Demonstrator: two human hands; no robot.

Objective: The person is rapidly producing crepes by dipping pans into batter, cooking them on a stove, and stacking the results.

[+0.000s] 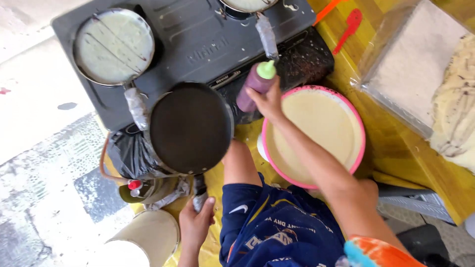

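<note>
My left hand grips the wrapped handle of an empty black flat pan, held just in front of the stove. My right hand is closed around a purple squeeze bottle with a green cap. The bottle is tilted between the pan and a pink-rimmed basin full of pale batter. My forearm crosses over the basin's left side. My knee in blue shorts shows below the pan.
A dark gas stove carries a pan coated with pale batter at the left and another pan at the top edge. A red spatula, a clear tray of stacked crepes, a red-knobbed gas fitting and a white bucket surround them.
</note>
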